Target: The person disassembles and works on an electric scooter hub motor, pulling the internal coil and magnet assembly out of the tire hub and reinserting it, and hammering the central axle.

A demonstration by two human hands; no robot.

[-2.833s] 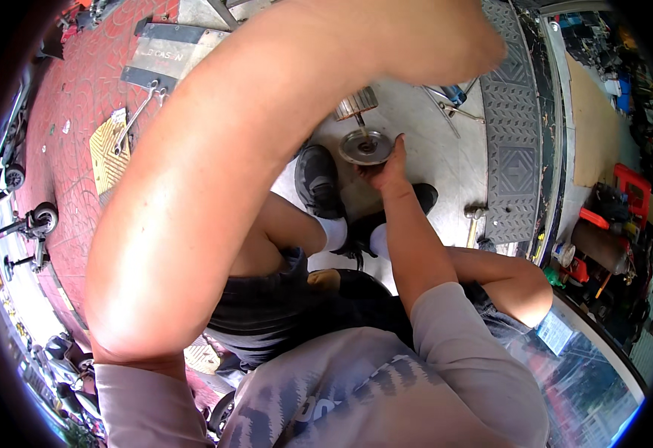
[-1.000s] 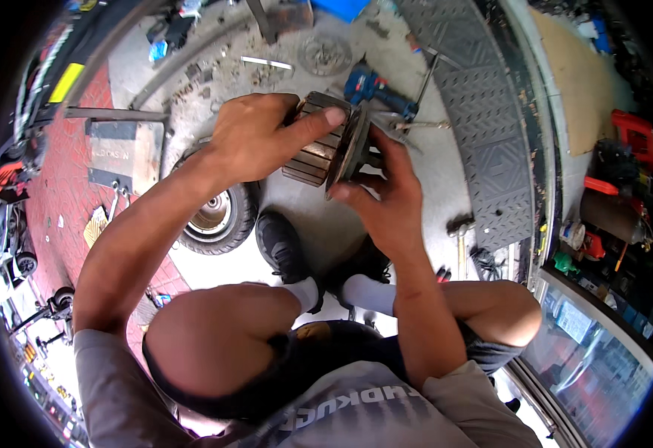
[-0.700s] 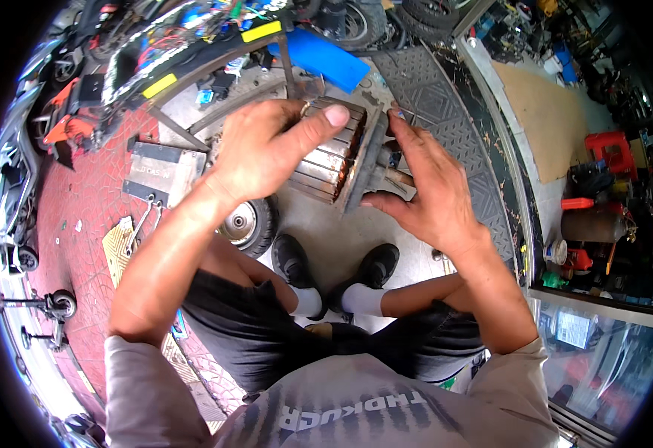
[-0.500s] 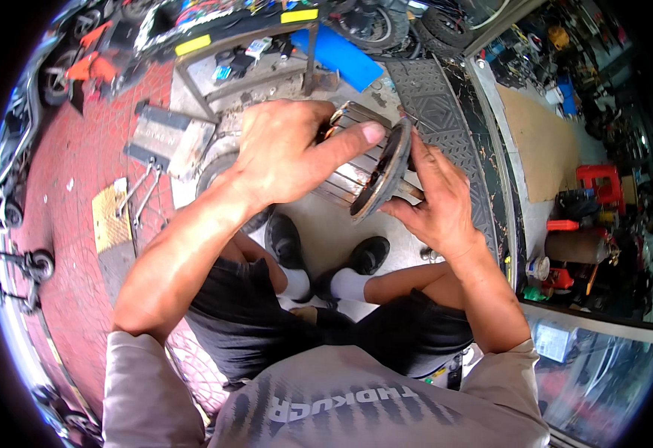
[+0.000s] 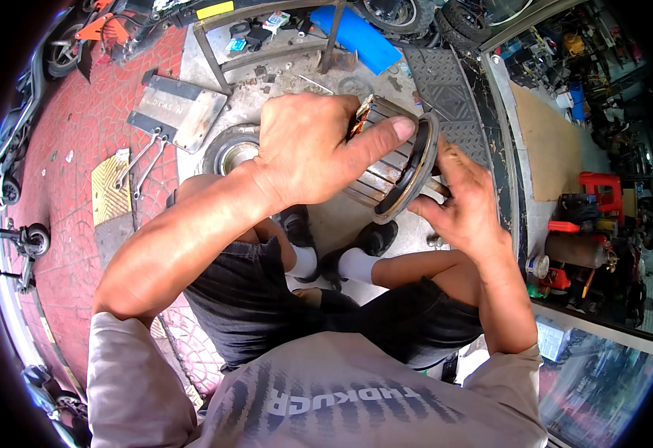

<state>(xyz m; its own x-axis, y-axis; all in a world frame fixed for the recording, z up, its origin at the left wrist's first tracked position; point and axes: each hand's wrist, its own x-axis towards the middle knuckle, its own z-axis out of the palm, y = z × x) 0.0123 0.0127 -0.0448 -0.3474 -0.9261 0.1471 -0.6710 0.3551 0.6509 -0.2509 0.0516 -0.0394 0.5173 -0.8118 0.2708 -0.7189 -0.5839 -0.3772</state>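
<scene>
Both my hands hold a motor stator [image 5: 371, 181] above my feet. It has a slotted metal core, a strip of copper winding at its far end and a dark round end plate [image 5: 418, 179] facing right. My left hand [image 5: 308, 149] wraps over the core from the left, its thumb lying across the slots close to the plate. On the plate's outer side, a short metal shaft [image 5: 438, 187] sticks out between the thumb and fingers of my right hand [image 5: 470, 198]. The right fingertips are partly hidden behind the plate.
Left of the stator lie a small wheel [image 5: 235, 154], a flat metal cover [image 5: 178, 113], two spanners [image 5: 146, 160] and a yellow-striped block [image 5: 111, 188]. Ahead are a metal frame [image 5: 270, 66] and a blue panel [image 5: 358, 39]. A red stool [image 5: 604, 191] stands at the right.
The stator and both hands have shifted slightly right in the picture, and the surroundings have shifted as the head view moved. Both hands keep their hold.
</scene>
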